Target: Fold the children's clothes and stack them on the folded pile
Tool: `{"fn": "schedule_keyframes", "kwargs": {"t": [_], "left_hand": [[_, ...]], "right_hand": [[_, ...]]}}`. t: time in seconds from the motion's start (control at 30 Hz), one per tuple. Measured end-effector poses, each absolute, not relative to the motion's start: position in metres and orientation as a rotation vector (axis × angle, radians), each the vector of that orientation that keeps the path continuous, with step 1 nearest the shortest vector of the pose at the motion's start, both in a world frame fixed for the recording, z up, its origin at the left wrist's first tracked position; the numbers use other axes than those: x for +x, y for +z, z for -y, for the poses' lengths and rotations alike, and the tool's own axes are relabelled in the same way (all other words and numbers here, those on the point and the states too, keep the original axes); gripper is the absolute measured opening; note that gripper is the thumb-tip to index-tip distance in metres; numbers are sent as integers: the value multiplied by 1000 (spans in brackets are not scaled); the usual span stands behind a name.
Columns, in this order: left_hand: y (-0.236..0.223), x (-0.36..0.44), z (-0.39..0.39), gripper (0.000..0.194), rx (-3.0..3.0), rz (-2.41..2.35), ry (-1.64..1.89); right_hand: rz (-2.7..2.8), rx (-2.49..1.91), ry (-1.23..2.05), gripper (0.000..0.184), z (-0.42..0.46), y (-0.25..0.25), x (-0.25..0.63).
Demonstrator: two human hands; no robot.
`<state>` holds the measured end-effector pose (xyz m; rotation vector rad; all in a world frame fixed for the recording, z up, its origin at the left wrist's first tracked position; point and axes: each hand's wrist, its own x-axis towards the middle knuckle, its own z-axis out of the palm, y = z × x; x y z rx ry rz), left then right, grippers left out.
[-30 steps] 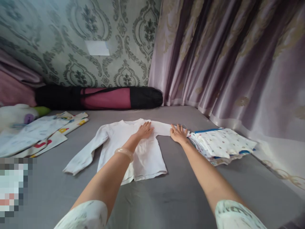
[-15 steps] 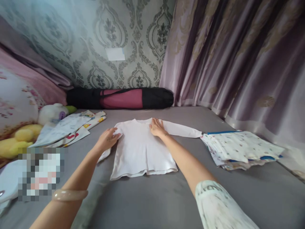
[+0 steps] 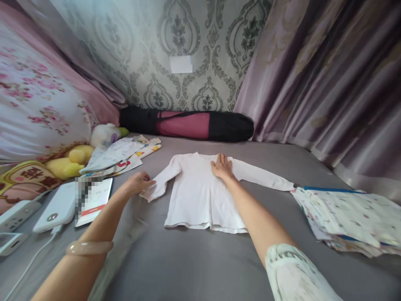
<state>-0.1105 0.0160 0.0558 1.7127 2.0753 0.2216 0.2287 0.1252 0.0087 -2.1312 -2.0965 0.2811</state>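
Directly under right grip [image 3: 223, 167] — shirt [image 3: 200, 194]

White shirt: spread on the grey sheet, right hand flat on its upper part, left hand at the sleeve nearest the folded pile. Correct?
No, the left hand is at the sleeve farther from the folded pile, as the head view shows. The rest holds: the white shirt is spread on the grey sheet, right hand flat on its upper part.
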Motion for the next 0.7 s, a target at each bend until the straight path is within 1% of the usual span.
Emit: {"fn": "schedule_keyframes", "kwargs": {"t": [0.07,0.17,0.3,0.47,0.6,0.7], "left_hand": [[56,-110,-16,50,1670,-2082,223],[54,-109,-17,49,1602,-2114,209],[48,-110,-19,43,1549,-2099,270],[52,-121,-24,37,1513,-1881,333],[74,-134,-31,36,1547,-1883,503],[87,-153,-41,41,1474,-1898,639]], "right_hand": [[2091,-2101,222,64,-124,13,223],[2185,-1898,119,57,-122,18,202],[2369,-1635,307,52,-122,23,162],[2411,-1526,418,45,-131,23,123],[2355,-1606,444,49,-133,14,110],[2316,-1647,415,56,-128,8,105]]}}
